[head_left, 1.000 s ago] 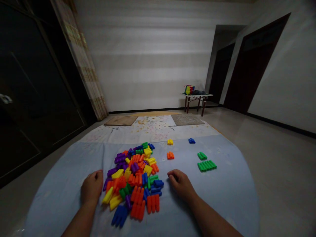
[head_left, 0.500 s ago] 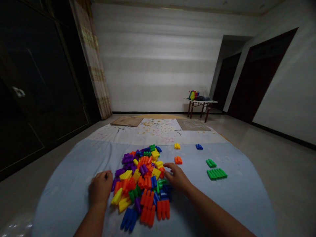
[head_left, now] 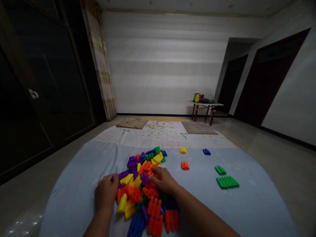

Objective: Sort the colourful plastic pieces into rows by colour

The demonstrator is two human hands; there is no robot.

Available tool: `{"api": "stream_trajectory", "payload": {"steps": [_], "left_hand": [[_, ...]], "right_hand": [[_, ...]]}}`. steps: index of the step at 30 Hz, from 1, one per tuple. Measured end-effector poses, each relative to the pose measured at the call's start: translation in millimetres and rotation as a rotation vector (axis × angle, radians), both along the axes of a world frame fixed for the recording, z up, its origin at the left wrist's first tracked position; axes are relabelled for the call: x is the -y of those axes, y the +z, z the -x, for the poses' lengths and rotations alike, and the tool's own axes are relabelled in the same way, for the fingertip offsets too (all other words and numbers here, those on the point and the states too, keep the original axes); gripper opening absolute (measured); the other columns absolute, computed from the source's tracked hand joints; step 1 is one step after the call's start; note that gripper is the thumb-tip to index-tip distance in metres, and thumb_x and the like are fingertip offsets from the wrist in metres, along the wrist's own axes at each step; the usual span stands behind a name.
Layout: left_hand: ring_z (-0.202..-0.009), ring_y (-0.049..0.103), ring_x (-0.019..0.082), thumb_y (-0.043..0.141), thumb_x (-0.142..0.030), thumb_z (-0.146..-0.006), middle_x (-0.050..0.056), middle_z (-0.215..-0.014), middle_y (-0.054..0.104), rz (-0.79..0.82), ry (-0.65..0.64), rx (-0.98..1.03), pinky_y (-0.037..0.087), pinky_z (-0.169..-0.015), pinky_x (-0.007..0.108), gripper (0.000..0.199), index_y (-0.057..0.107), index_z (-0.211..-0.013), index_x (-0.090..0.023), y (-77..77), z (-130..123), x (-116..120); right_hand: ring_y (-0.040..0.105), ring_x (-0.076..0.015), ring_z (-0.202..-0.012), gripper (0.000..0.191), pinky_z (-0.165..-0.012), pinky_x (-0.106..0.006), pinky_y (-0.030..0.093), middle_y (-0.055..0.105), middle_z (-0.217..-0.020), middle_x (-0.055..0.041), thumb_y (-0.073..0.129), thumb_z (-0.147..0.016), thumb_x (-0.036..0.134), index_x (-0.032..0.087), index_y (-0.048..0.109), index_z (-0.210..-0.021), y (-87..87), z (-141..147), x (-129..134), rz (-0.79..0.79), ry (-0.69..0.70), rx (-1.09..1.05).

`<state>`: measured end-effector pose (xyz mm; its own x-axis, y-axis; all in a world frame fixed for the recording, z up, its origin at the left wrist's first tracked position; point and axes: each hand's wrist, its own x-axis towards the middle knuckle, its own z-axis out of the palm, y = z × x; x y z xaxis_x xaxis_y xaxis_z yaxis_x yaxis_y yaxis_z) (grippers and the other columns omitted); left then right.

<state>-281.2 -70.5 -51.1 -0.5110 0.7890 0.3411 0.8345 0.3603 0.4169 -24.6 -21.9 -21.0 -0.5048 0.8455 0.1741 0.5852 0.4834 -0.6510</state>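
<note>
A heap of plastic blocks in purple, yellow, orange, green and blue point(head_left: 133, 194) lies on the light blue cloth. My left hand point(head_left: 107, 191) rests at the heap's left edge, its fingers curled; whether they hold anything is hidden. Over the right side of the heap is my right hand point(head_left: 164, 179), fingers bent down onto the orange and purple blocks, their tips partly hidden. Right of the heap lie a yellow block point(head_left: 183, 150), an orange block point(head_left: 185, 165), a blue block point(head_left: 206, 151), a small green block point(head_left: 220, 170) and a longer green row point(head_left: 227, 182).
Two flat boards, one brown point(head_left: 132, 123) and one grey point(head_left: 199, 128), lie at the far side of the cloth-covered table point(head_left: 81, 174). Beyond it, a small side table point(head_left: 206, 104) by the wall bears a colourful bag point(head_left: 198, 97).
My right hand has moved left, from the heap's right edge onto the blocks, and some blocks there have shifted. The whole view has shifted slightly, while my left hand stays beside the heap.
</note>
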Motion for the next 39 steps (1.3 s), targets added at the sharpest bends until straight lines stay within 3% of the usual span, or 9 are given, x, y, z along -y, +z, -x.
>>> {"api": "stream_trajectory", "payload": {"steps": [7, 11, 16, 20, 23, 30, 39], "left_hand": [[-0.089, 0.059, 0.02, 0.033, -0.035, -0.081, 0.01, -0.097, 0.067, 0.007, -0.03, 0.051, 0.042, -0.078, 0.026, 0.039, 0.065, -0.089, -0.017, -3.4, 4, -2], [-0.09, 0.058, 0.02, 0.034, -0.035, -0.081, 0.01, -0.098, 0.067, 0.009, -0.034, 0.073, 0.041, -0.077, 0.027, 0.037, 0.066, -0.089, -0.017, -3.7, 3, -3], [-0.087, 0.059, 0.021, 0.038, -0.035, -0.08, 0.01, -0.096, 0.068, 0.02, -0.022, 0.09, 0.042, -0.073, 0.027, 0.035, 0.067, -0.089, -0.018, -1.5, 1, -2], [-0.09, 0.058, 0.021, 0.035, -0.036, -0.081, 0.011, -0.098, 0.067, 0.019, -0.019, 0.094, 0.041, -0.075, 0.027, 0.037, 0.066, -0.09, -0.017, 1.2, -2, -2], [-0.091, 0.058, 0.021, 0.034, -0.037, -0.081, 0.012, -0.101, 0.066, 0.023, -0.01, 0.094, 0.041, -0.077, 0.028, 0.039, 0.066, -0.09, -0.017, 1.9, -2, -2], [-0.087, 0.059, 0.02, 0.036, -0.036, -0.079, 0.01, -0.099, 0.067, 0.02, -0.01, 0.092, 0.042, -0.072, 0.026, 0.037, 0.067, -0.089, -0.018, 2.0, -1, -2], [-0.083, 0.06, 0.021, 0.041, -0.035, -0.076, 0.008, -0.096, 0.069, 0.005, -0.013, 0.106, 0.043, -0.067, 0.027, 0.034, 0.068, -0.087, -0.019, 3.9, 0, -1]], "right_hand": [[0.054, -0.0239, -0.104, 0.05, -0.09, -0.037, 0.038, 0.061, -0.114, -0.0045, 0.054, -0.075, 0.055, 0.027, 0.057, -0.116, 14.8, -15, 17, 0.035, 0.219, 0.09], [0.056, -0.0223, -0.1, 0.044, -0.088, -0.034, 0.04, 0.064, -0.107, -0.0055, 0.049, -0.078, 0.055, 0.024, 0.064, -0.106, 18.6, -31, 12, 0.042, 0.119, 0.028], [0.055, -0.022, -0.102, 0.047, -0.089, -0.034, 0.041, 0.062, -0.108, -0.0088, 0.049, -0.078, 0.053, 0.02, 0.062, -0.108, 18.8, -57, 11, 0.081, -0.024, -0.007], [0.051, -0.0231, -0.108, 0.07, -0.093, -0.034, 0.039, 0.054, -0.119, -0.0105, 0.066, -0.062, 0.056, 0.019, 0.054, -0.12, 19.2, -75, 24, 0.155, 0.11, 0.076], [0.044, -0.0264, -0.114, 0.086, -0.097, -0.037, 0.035, 0.049, -0.125, -0.0112, 0.073, -0.052, 0.056, 0.02, 0.049, -0.126, 17.2, -72, 30, 0.136, 0.184, 0.156], [0.048, -0.0248, -0.111, 0.066, -0.094, -0.034, 0.037, 0.052, -0.121, -0.0125, 0.07, -0.066, 0.04, 0.018, 0.049, -0.124, 3.7, -41, 15, 0.028, 0.036, 0.085], [0.045, -0.022, -0.116, 0.045, -0.098, -0.035, 0.035, 0.053, -0.122, -0.0132, 0.054, -0.078, 0.029, 0.014, 0.051, -0.121, 6.8, -38, -23, -0.132, -0.17, 0.028]]}}
